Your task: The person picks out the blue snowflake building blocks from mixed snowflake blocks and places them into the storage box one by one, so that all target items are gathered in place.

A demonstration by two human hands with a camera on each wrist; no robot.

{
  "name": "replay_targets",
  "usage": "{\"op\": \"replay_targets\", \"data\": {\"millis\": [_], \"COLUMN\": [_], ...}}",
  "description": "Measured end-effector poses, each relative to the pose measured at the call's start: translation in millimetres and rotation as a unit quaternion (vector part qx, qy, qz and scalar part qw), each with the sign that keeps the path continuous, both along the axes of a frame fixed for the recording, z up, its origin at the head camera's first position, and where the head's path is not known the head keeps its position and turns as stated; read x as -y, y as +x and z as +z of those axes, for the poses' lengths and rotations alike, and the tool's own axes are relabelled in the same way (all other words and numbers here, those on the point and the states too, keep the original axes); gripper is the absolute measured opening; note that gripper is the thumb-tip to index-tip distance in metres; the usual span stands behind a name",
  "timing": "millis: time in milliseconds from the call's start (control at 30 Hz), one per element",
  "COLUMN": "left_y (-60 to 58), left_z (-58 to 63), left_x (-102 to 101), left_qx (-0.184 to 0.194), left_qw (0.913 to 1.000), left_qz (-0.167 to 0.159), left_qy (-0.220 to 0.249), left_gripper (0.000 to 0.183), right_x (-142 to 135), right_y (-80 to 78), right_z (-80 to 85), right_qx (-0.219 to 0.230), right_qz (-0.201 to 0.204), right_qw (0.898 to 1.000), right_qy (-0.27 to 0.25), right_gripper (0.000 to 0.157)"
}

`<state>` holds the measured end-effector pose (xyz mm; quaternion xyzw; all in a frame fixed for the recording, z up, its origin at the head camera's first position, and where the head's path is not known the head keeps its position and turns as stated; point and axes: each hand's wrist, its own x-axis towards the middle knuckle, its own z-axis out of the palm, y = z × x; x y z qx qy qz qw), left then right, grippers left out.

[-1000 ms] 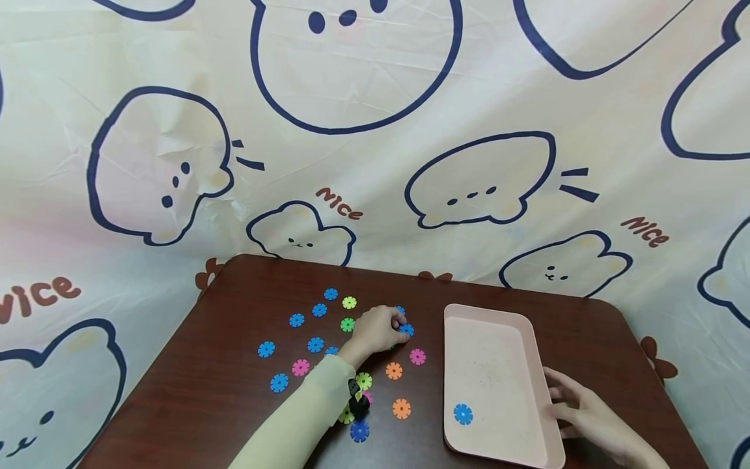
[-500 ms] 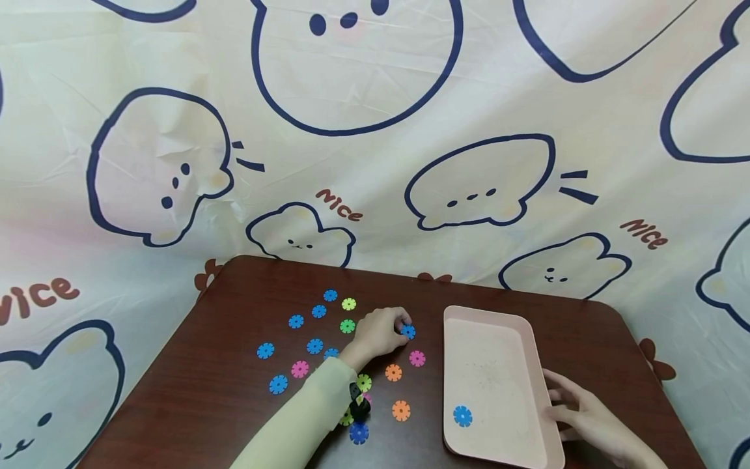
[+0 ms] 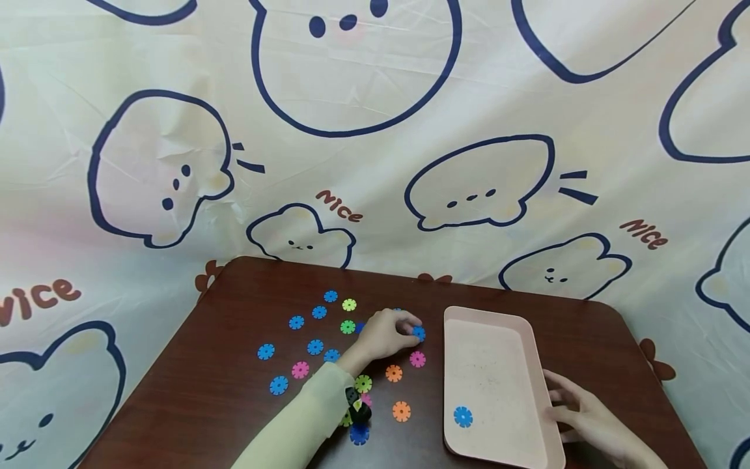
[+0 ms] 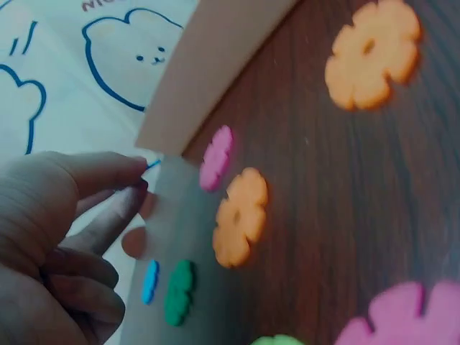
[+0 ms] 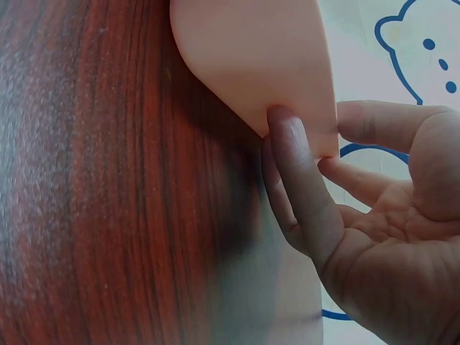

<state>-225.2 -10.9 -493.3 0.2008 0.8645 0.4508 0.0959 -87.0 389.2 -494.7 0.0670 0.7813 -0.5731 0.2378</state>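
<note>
My left hand pinches a blue snowflake disc between thumb and index finger, held above the table left of the tray. Only the disc's thin edge shows in the left wrist view. A pale pink tray lies to the right, with one blue disc inside near its front left corner. At the tray's right side, my right hand holds the rim. In the right wrist view, its fingertips lie against the outer wall and the thumb touches the edge.
Several loose discs lie left of the tray, among them a pink disc, orange discs, a green disc and blue discs. The brown table meets a patterned cloth behind.
My left hand has lifted a blue disc and moved slightly right toward the tray. The right hand and tray stay in place.
</note>
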Motion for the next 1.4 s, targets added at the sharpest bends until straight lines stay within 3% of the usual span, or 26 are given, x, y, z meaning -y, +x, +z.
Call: {"op": "replay_targets", "data": {"millis": [267, 567, 1167, 1400], "left_y": [16.2, 29.4, 48.2, 53.7], "left_z": [18.3, 19.7, 4.7, 2.5], "left_x": [-14, -32, -63, -67], "left_qx": [0.002, 0.000, 0.012, -0.039], "left_qw": [0.9948, 0.9899, 0.9855, 0.9796], "left_qz": [-0.050, -0.106, -0.168, -0.181], "left_qy": [0.089, 0.095, -0.019, -0.079], "left_gripper": [0.026, 0.028, 0.024, 0.024], "right_x": [1, 0, 1, 0], "right_y": [-0.3, 0.1, 0.1, 0.5], "right_z": [-0.6, -1.0, -1.4, -2.0], "right_qx": [0.006, 0.010, 0.006, 0.001], "right_qz": [-0.015, -0.013, -0.017, -0.016], "right_qw": [1.000, 1.000, 1.000, 1.000], "right_qy": [0.010, 0.006, 0.004, 0.002], "right_gripper": [0.086, 0.087, 0.087, 0.086]}}
